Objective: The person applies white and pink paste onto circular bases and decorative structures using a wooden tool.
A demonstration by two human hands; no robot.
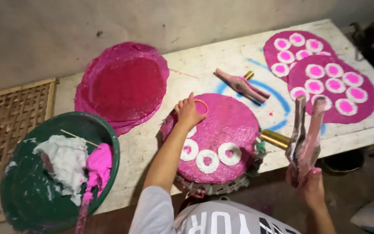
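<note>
I see my left hand (188, 112) resting on the far edge of the pink disc (221, 130) in front of me, fingers curled around a small orange ring (202, 105) pressed to its surface. Three white rings (207, 160) with pink centres sit along the disc's near edge. My right hand (310, 184) is closed around a pink-stained squeeze tool (306, 130) with a brass nozzle, held upright off the table's (204, 56) near edge. A second tool (242, 85) lies beyond the disc. A green basin (35, 203) of white and pink paste sits to my left, near stacked plain discs (124, 84); finished discs (325, 76) lie far right.
</note>
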